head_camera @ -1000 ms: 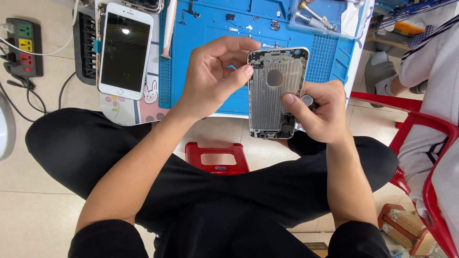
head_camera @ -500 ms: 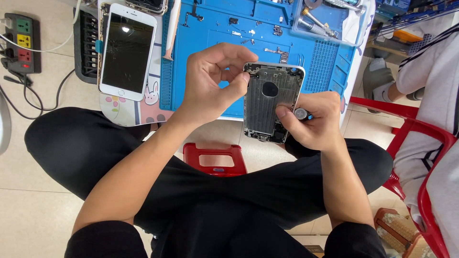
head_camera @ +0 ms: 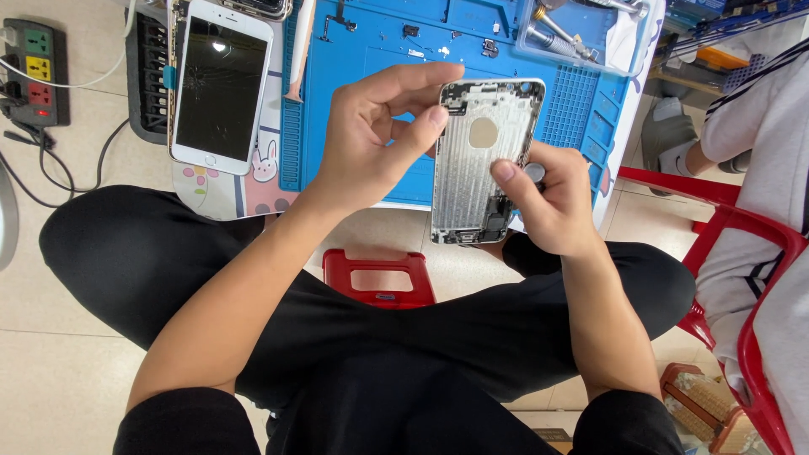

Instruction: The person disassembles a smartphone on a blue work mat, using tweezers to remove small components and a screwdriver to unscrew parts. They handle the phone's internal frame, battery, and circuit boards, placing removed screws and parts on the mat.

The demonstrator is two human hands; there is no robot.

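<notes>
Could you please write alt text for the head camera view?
A seated person's left hand and right hand hold an empty silver phone housing above a blue repair mat. A white phone with a cracked screen lies left of the mat.

Left hand (head_camera: 371, 143) pinching bare silver phone housing (head_camera: 480, 160), right hand (head_camera: 552, 206) gripping its edge, perhaps with a small tool, over blue mat (head_camera: 362, 84)

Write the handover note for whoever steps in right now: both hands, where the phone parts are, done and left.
Left hand: pinches the top left edge of the stripped silver phone housing, held upright over the lap.
Right hand: steadies the housing's lower right edge, with a small silver-capped tool in its grip.
Cracked white phone screen lies face up left of the blue repair mat; small screws and parts lie on the mat.
Done: housing mostly emptied.
Left: bottom components still inside.
</notes>
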